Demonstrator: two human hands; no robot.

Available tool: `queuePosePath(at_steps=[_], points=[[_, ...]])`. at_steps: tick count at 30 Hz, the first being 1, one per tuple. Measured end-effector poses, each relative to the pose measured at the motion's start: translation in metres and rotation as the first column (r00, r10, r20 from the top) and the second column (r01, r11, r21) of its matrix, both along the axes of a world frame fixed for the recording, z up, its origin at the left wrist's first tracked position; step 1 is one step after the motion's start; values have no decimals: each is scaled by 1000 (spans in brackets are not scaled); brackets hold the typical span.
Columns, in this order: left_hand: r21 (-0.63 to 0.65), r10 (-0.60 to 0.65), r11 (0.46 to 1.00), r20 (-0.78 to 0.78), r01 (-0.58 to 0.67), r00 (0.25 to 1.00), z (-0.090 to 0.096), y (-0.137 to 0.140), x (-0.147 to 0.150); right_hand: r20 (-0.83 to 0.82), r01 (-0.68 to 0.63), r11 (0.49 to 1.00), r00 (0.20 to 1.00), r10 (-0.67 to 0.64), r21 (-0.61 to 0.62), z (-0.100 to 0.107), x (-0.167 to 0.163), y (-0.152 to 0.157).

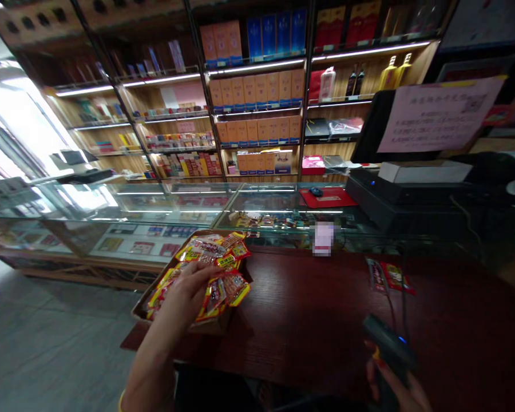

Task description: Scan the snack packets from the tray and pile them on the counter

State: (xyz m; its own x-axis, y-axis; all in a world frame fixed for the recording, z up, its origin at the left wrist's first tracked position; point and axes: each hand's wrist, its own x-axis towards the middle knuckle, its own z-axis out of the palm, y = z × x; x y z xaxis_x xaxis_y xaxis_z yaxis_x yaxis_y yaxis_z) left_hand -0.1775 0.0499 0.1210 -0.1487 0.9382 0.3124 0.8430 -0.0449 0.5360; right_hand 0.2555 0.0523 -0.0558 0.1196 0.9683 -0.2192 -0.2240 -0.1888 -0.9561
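Potentially, a tugged cable [404, 309] could drag loose packets [377, 274] at four o'clock; right hand [393, 379] clasps scanner [386, 339], left hand [192, 287] (pinch indeterminable) overlies boxed packets [234, 287], seven o'clock.

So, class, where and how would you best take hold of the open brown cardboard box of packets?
Grip the box by its opposite side walls, coming from left and right, I'd judge: the glossy red-and-yellow plastic packets heap at its rim, crowding the top. The right hand, holding the black handheld scanner, would likely need freeing first.
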Motion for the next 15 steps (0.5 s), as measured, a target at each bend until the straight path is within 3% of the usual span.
queuePosePath(at_steps=[3, 5, 7, 10, 13, 15], points=[[6, -257, 963, 335, 270, 907, -25, -5, 65, -10, 17, 1000, 1000, -17, 19, -7, 0, 1], [-72, -274, 926, 548, 370, 791, -58, 2, 104, -23, 10, 1000, 1000, -9, 22, -10, 1, 1], [-148, -210, 907, 653, 395, 728, -93, 16, 130, -28, 5, 1000, 1000, -5, 19, -11, 1, 0], [-168, -64, 937, 781, 307, 622, -131, 38, 143, 57, 3, 998, 998, -6, 60, -9, -3, -2], [-190, 98, 954, 929, 233, 358, -139, 54, 142, 256, -95, 990, 965, 66, 101, -6, -10, -5], [-234, 181, 948, 954, 216, 237, -135, 59, 140, 349, -145, 986, 931, 107, 85, -5, -14, -9]])
